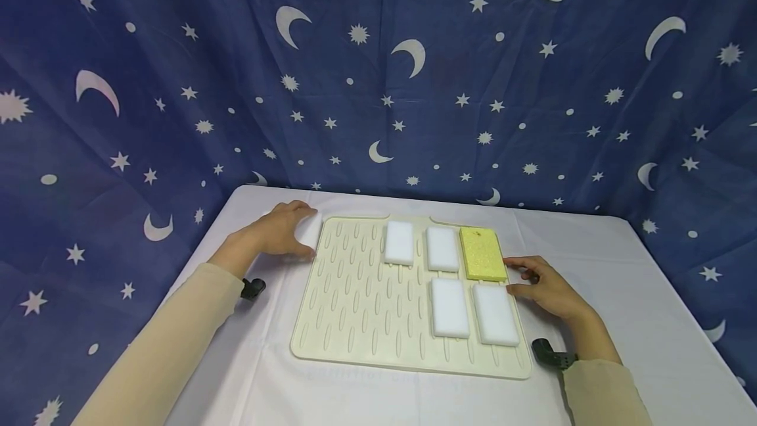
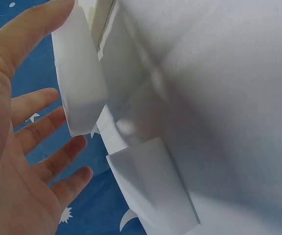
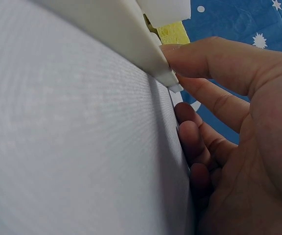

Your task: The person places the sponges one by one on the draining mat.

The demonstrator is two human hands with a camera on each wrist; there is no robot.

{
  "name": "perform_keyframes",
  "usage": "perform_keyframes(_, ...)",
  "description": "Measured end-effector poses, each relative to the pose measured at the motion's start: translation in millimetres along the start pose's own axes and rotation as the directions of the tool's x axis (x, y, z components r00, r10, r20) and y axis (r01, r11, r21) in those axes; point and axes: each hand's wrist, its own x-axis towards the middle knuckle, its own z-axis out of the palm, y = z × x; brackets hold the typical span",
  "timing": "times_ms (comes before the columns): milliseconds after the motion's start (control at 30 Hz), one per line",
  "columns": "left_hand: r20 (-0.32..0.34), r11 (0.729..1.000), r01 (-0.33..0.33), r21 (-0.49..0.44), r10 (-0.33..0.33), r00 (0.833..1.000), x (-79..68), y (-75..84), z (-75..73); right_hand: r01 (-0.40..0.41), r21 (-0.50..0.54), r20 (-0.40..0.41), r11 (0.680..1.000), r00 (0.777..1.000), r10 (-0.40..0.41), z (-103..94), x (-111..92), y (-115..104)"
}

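Note:
A beige ribbed silicone mat [image 1: 355, 294] lies on the white-covered table. My left hand [image 1: 280, 229] is spread at its left edge, thumb tip close to the rim. In the left wrist view a white block [image 2: 80, 73] overlaps the thumb tip, with the fingers apart from it. At the right edge, my right hand [image 1: 547, 288] touches the mat's rim with thumb and index finger, close to a yellow sponge [image 1: 483, 254] and a white sponge [image 1: 495, 314]. Its other fingers are curled under in the right wrist view.
More white sponges [image 1: 449, 307] sit on the mat's right half, with one near the top middle. A second white block [image 2: 153, 186] shows by the cloth's edge in the left wrist view. A blue curtain [image 1: 378, 97] with moons and stars hangs behind the table.

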Motion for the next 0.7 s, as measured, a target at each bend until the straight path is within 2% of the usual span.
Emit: perform_keyframes(700, -0.062, 0.998, -0.027, 0.058, 0.030, 0.998, -12.9, 22.0, 0.3, 0.019, 0.000, 0.004, 1.000, 1.000, -0.019, -1.6, 0.3, 0.6)
